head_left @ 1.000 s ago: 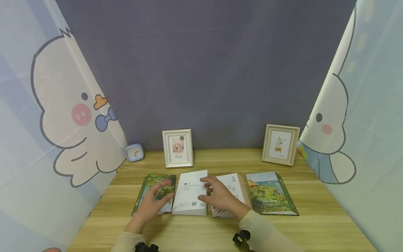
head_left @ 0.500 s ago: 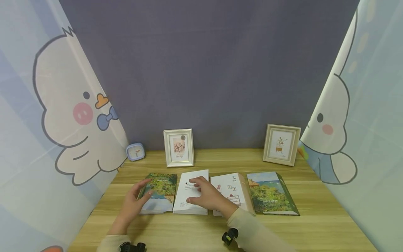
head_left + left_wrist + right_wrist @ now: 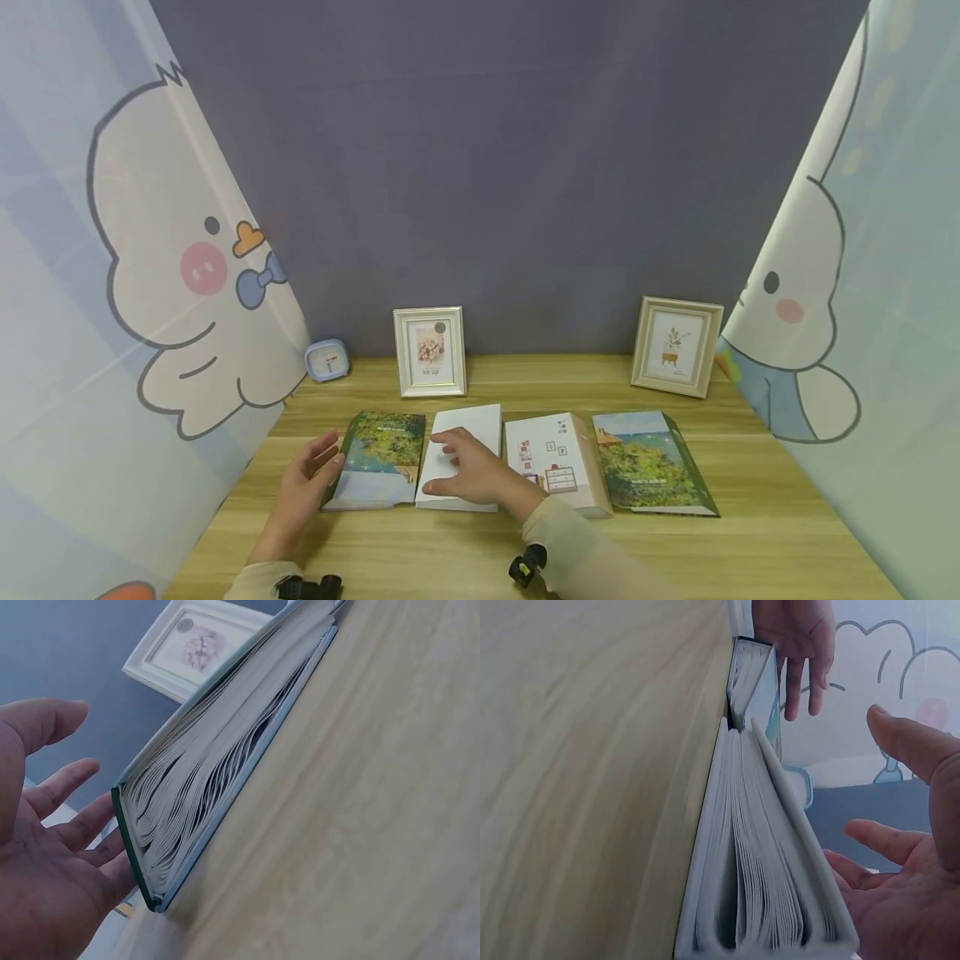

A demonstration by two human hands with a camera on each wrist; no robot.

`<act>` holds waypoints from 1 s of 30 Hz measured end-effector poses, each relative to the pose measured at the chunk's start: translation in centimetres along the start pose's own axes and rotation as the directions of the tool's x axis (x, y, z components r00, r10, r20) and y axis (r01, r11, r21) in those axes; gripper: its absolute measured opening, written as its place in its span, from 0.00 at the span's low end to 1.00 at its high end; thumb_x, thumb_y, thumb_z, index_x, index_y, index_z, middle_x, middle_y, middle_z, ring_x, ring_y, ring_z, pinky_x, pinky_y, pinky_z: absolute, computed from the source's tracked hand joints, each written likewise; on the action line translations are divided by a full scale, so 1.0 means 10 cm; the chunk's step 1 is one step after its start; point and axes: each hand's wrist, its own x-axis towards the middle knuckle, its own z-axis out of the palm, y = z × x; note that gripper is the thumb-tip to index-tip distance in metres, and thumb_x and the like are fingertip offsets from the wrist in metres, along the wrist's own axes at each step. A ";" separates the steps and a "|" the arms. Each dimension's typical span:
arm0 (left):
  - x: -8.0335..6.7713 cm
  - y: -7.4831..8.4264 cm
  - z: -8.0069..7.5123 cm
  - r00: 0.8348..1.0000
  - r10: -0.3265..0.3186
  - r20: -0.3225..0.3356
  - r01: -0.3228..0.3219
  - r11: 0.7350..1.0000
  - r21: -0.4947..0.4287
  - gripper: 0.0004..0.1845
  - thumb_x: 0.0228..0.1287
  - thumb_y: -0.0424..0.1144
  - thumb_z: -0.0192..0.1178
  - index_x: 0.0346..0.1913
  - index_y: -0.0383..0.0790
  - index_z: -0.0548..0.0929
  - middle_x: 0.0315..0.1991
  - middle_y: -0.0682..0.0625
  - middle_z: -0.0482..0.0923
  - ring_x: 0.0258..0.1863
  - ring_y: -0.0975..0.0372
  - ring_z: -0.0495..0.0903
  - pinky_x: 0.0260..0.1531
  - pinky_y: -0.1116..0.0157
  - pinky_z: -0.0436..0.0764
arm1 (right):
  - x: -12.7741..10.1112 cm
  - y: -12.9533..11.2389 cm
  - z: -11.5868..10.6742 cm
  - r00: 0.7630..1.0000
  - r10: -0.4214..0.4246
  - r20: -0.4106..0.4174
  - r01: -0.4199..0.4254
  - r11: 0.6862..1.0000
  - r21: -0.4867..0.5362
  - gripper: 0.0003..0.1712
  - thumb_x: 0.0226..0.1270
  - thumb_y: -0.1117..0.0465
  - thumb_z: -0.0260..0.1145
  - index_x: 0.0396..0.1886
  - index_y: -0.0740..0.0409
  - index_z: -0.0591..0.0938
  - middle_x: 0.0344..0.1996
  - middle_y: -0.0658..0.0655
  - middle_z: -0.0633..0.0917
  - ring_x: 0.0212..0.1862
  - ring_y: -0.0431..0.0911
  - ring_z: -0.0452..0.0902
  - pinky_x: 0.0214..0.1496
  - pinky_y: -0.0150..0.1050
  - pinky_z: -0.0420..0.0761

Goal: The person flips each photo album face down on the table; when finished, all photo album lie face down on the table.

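Note:
Four photo albums lie in a row, so several covers show. My left hand [image 3: 302,479] is at the left edge of the leftmost green landscape album [image 3: 384,454]; in the left wrist view its relaxed fingers [image 3: 84,825] are right beside the dark green spine [image 3: 133,851]. Over the white album [image 3: 472,429], second from left, hovers my right hand [image 3: 480,477], thumb and fingers apart with nothing between them. It hides part of that cover. Right of it lie a white album with furniture drawings [image 3: 551,458] and another landscape album [image 3: 648,462].
A blue clock [image 3: 327,361] stands at the back left of the wooden table [image 3: 420,554]. Behind the albums stand a white photo frame [image 3: 430,352] and a beige one [image 3: 677,346]. A grey curtain [image 3: 495,183] closes the back, with printed cloths at both sides.
Both hands have moved left. My left hand went from over the leftmost album to its left edge, my right from between the white albums to over the second one. The albums stay in place.

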 end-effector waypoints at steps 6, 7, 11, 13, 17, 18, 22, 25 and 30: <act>-0.01 -0.01 -0.03 1.000 -0.012 -0.010 0.012 1.000 0.019 0.32 0.81 0.45 0.58 0.77 0.31 0.65 0.76 0.34 0.65 0.74 0.41 0.65 0.53 0.84 0.72 | 0.09 -0.05 0.12 0.999 -0.013 0.034 0.013 1.000 -0.011 0.46 0.67 0.48 0.78 0.80 0.52 0.68 0.71 0.53 0.70 0.66 0.57 0.76 0.61 0.45 0.83; -0.01 -0.02 -0.03 1.000 -0.013 -0.010 0.013 0.999 0.031 0.32 0.82 0.45 0.58 0.77 0.31 0.65 0.76 0.34 0.65 0.74 0.40 0.65 0.53 0.84 0.72 | 0.09 -0.05 0.13 0.999 -0.015 0.041 0.015 1.000 -0.006 0.46 0.67 0.48 0.78 0.80 0.53 0.68 0.71 0.54 0.70 0.66 0.57 0.76 0.61 0.44 0.83; -0.02 -0.05 -0.05 1.000 -0.024 -0.002 0.024 0.999 0.040 0.32 0.82 0.46 0.58 0.78 0.32 0.65 0.76 0.34 0.64 0.74 0.41 0.65 0.52 0.84 0.73 | 0.13 -0.08 0.20 0.997 -0.021 0.068 0.020 1.000 0.008 0.47 0.66 0.48 0.78 0.80 0.54 0.68 0.71 0.55 0.70 0.65 0.56 0.77 0.59 0.41 0.83; -0.02 -0.07 -0.06 1.000 -0.031 0.002 0.031 0.999 0.037 0.32 0.82 0.46 0.58 0.78 0.32 0.64 0.77 0.35 0.64 0.74 0.41 0.64 0.52 0.83 0.73 | 0.15 -0.08 0.24 0.997 -0.016 0.081 0.015 1.000 0.012 0.47 0.66 0.48 0.79 0.80 0.53 0.68 0.70 0.55 0.71 0.63 0.54 0.78 0.56 0.40 0.84; -0.02 -0.08 -0.07 0.999 -0.049 0.006 0.049 0.998 0.042 0.33 0.81 0.47 0.58 0.78 0.33 0.65 0.76 0.35 0.64 0.74 0.42 0.64 0.52 0.83 0.73 | 0.19 -0.08 0.31 0.995 -0.008 0.102 0.008 1.000 0.001 0.47 0.65 0.49 0.80 0.79 0.54 0.70 0.69 0.54 0.72 0.60 0.51 0.81 0.55 0.37 0.84; -0.02 -0.08 -0.07 0.999 -0.054 0.007 0.054 0.997 0.050 0.33 0.81 0.47 0.58 0.78 0.33 0.65 0.76 0.35 0.65 0.74 0.42 0.65 0.52 0.83 0.73 | 0.20 -0.09 0.32 0.994 -0.009 0.107 0.009 1.000 -0.002 0.47 0.64 0.50 0.80 0.78 0.55 0.70 0.69 0.54 0.72 0.59 0.50 0.81 0.55 0.36 0.84; -0.03 -0.06 -0.08 0.997 -0.070 0.019 0.068 0.996 0.064 0.33 0.81 0.48 0.59 0.77 0.32 0.66 0.75 0.33 0.66 0.74 0.41 0.66 0.51 0.82 0.73 | 0.21 -0.13 0.37 0.990 -0.027 0.136 0.029 1.000 -0.012 0.45 0.65 0.52 0.80 0.77 0.58 0.72 0.70 0.54 0.73 0.57 0.48 0.82 0.55 0.34 0.83; -0.02 -0.07 -0.09 0.997 -0.080 0.022 0.079 0.996 0.049 0.31 0.81 0.45 0.59 0.77 0.32 0.66 0.74 0.33 0.68 0.73 0.42 0.68 0.52 0.82 0.73 | 0.20 -0.15 0.39 0.986 -0.033 0.166 0.039 0.999 -0.037 0.42 0.67 0.51 0.78 0.76 0.57 0.73 0.73 0.55 0.71 0.58 0.46 0.82 0.56 0.34 0.83; 0.01 -0.10 -0.10 0.992 -0.128 0.023 0.127 0.992 0.015 0.30 0.81 0.42 0.60 0.76 0.32 0.68 0.73 0.34 0.70 0.65 0.64 0.74 0.54 0.82 0.74 | 0.18 -0.18 0.41 0.978 -0.036 0.205 0.056 0.994 -0.092 0.39 0.70 0.50 0.76 0.76 0.55 0.74 0.78 0.57 0.68 0.64 0.46 0.79 0.62 0.37 0.81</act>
